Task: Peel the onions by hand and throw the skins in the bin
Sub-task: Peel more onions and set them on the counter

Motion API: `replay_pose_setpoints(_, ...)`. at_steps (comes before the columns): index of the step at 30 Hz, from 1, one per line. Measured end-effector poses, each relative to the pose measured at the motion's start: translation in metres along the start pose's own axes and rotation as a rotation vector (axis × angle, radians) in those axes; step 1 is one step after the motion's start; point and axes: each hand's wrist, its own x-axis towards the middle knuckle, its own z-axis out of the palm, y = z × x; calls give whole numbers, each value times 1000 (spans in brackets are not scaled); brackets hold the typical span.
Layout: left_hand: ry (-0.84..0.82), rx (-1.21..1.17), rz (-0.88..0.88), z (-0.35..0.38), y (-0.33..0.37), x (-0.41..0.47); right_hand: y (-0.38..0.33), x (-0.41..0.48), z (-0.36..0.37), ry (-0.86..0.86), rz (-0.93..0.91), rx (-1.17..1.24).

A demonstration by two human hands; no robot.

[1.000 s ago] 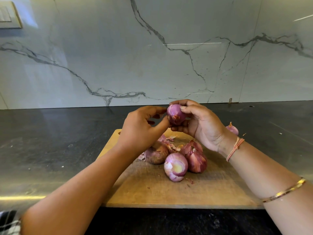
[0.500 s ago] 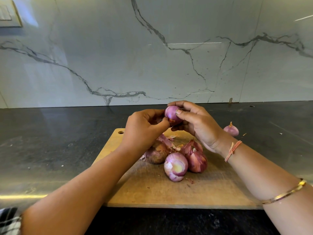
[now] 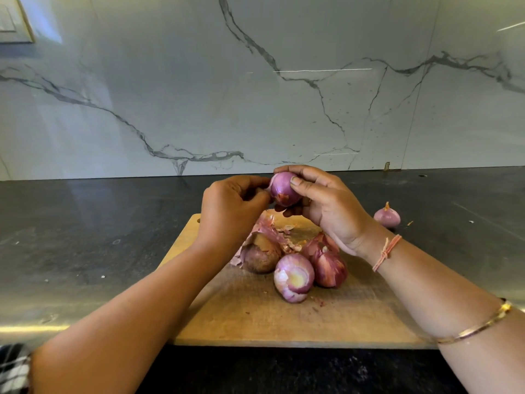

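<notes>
onion held over board, both hands engaged

the right hand was found curled around a purple onion, thumb across its front and fingers closed behind it, holding it in the air above the far edge of the wooden cutting board. the left hand was closed at the onion's left side, thumb and fingertips pinched together on a pale flap of skin lifting from the onion.

on the board, three onions lay touching in a cluster: a brown-skinned onion at the left, a half-peeled onion with a pale cut end at the front, and a dark red onion at the right. loose skins lay just behind them. a small onion sat apart on the dark countertop, off the board's right side, behind the right wrist. the bin was not in view.
</notes>
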Motion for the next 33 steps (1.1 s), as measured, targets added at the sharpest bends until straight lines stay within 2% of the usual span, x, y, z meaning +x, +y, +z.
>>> replay_pose_setpoints(3,-30,-43,2,1,4,-4,-2,0,-1,33,-6,34)
replay_pose_setpoints(6,-87,-95,1,4,8,-9,-1,0,-3,53,-3,-34)
replay_pose_setpoints(17,4,94,40,3,0,-4,0,0,-3,33,-17,-189)
replay_pose_setpoints(24,54,88,3,3,-2,0,1,1,-2,14,-2,-67)
replay_pose_setpoints(33,51,160,21,1,0,-1,-1,2,-5,75,9,-44)
